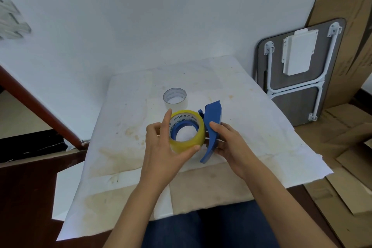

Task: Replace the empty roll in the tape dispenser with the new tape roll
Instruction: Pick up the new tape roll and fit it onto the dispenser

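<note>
Yellow tape roll (186, 130) in left grip (163, 147).

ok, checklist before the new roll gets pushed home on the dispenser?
1. Empty roll out of the dispenser: ok, it stands alone on the paper sheet, farther from the person.
2. New tape roll in hand: ok, left hand has a grip on its outer edge.
3. Dispenser steadied: ok, right hand holds its handle.
4. Roll over the blue hub: ok, the hub shows inside the core.
5. Roll fully seated: cannot tell.
6. Tape end oriented toward the cutter: cannot tell, no loose end visible.
</note>
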